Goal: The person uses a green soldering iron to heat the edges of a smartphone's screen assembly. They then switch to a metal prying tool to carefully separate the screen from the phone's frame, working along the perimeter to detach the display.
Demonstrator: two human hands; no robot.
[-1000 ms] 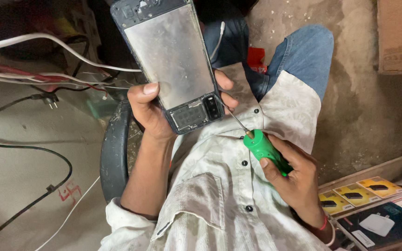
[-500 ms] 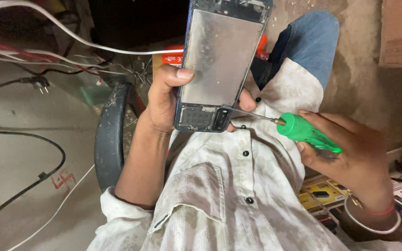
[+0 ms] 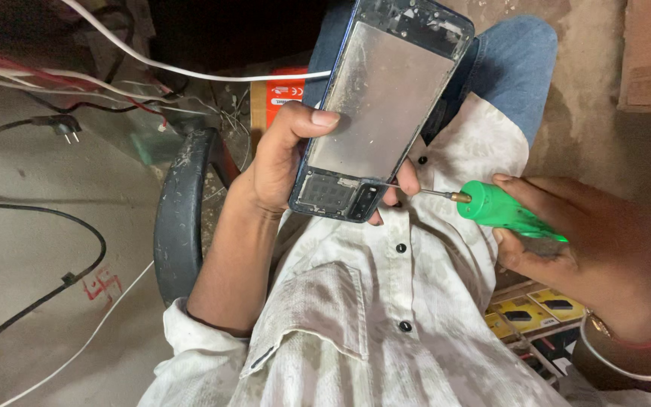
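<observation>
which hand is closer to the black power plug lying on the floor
Left. The left hand, gripping the opened phone, lies right of the plug; the right hand, holding the green screwdriver, is much farther right.

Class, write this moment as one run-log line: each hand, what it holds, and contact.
left hand: holds opened phone | right hand: holds green screwdriver | contact: tip at phone's lower edge

The screwdriver's tip (image 3: 397, 185) vanishes behind the phone frame (image 3: 382, 105); the yellow boxes (image 3: 540, 309) run under the right wrist.
</observation>
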